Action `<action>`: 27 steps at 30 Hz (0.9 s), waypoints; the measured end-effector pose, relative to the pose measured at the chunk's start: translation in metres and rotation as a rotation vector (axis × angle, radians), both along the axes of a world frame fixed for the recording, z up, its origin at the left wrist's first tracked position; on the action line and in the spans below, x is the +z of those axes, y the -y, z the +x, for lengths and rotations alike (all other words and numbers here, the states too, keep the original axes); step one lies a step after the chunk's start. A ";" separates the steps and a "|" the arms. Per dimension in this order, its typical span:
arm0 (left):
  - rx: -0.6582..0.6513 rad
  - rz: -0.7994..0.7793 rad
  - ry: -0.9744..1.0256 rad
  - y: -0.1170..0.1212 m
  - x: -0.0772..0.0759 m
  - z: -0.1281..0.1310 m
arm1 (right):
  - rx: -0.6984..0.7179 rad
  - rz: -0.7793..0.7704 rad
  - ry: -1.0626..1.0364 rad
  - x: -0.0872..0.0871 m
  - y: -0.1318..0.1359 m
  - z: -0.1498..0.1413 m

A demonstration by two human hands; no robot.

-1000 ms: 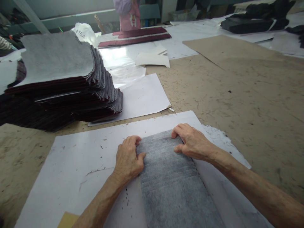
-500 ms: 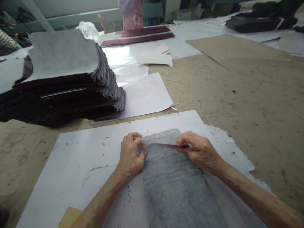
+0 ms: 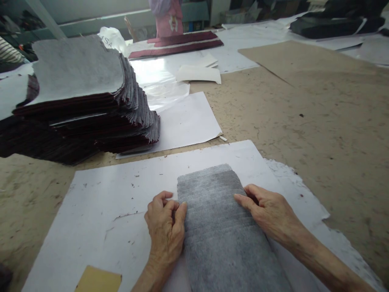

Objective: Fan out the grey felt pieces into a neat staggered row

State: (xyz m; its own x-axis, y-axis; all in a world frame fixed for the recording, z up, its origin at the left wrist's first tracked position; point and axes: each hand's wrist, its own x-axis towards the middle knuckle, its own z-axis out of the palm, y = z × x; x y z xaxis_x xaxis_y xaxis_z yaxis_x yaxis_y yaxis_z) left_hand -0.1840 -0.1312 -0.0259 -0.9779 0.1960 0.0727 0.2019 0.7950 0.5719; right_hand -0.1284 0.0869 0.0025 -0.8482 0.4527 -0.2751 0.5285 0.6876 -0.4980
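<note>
A stack of grey fabric pieces (image 3: 219,243) lies lengthwise in front of me, its layers fanned in narrow steps near the far end. My left hand (image 3: 167,227) rests beside its left edge, fingers loosely bent and apart, the thumb against the edge; no fabric shows between the fingers. On the right edge, my right hand (image 3: 264,209) has its thumb on top of the layers and its fingers curled at the side, partly hidden. White paper (image 3: 106,211) lies underneath the stack.
To the far left rises a tall pile of dark maroon pieces with grey backing (image 3: 79,69). Maroon strips (image 3: 182,44) lie further back, before a person in a pink garment (image 3: 170,24). A yellow card (image 3: 99,280) is near the front; brown paper (image 3: 298,61) is at back right.
Both hands have let go of the raised layer with the maroon edge, which now lies flat. They have come nearer to me along the stack's sides.
</note>
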 end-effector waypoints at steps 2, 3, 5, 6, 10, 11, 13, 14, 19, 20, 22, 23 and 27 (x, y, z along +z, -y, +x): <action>0.009 0.002 -0.031 -0.002 -0.002 0.000 | -0.021 0.023 -0.025 -0.004 0.002 0.001; 0.006 0.014 -0.045 -0.003 -0.002 0.000 | -0.029 0.023 -0.035 -0.005 0.003 0.001; -0.006 0.042 -0.061 -0.003 -0.003 -0.001 | -0.036 0.018 -0.050 -0.005 0.004 0.001; -0.009 0.054 -0.064 -0.003 -0.003 -0.001 | -0.039 0.018 -0.052 -0.005 0.005 0.001; -0.018 0.081 -0.070 -0.002 -0.004 0.000 | -0.040 0.032 -0.039 -0.004 0.007 0.003; -0.019 0.086 -0.068 -0.002 -0.004 0.000 | -0.036 0.039 -0.039 -0.003 0.007 0.003; -0.023 0.093 -0.056 -0.002 -0.004 0.000 | -0.027 0.061 -0.043 -0.003 0.007 0.003; -0.025 0.096 -0.049 -0.002 -0.004 0.000 | -0.023 0.073 -0.047 -0.004 0.007 0.003; -0.035 0.117 -0.023 -0.001 -0.002 0.000 | -0.008 0.118 -0.074 -0.005 0.007 0.001; -0.034 0.124 -0.021 -0.001 -0.002 0.000 | -0.004 0.122 -0.081 -0.005 0.007 0.001; -0.033 0.135 -0.015 0.000 -0.003 0.000 | -0.001 0.123 -0.086 -0.005 0.007 0.001; -0.035 0.138 -0.010 0.001 -0.003 0.000 | -0.001 0.122 -0.082 -0.005 0.007 0.002; -0.054 0.149 0.013 0.003 -0.002 0.000 | 0.002 0.125 -0.066 -0.004 0.008 0.003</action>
State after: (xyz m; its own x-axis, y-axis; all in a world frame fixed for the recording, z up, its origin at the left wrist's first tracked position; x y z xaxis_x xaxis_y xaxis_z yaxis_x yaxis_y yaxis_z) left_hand -0.1835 -0.1343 -0.0280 -0.9673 0.2361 0.0923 0.2337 0.6897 0.6853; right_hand -0.1252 0.0790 -0.0020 -0.8633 0.4785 -0.1601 0.4962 0.7474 -0.4417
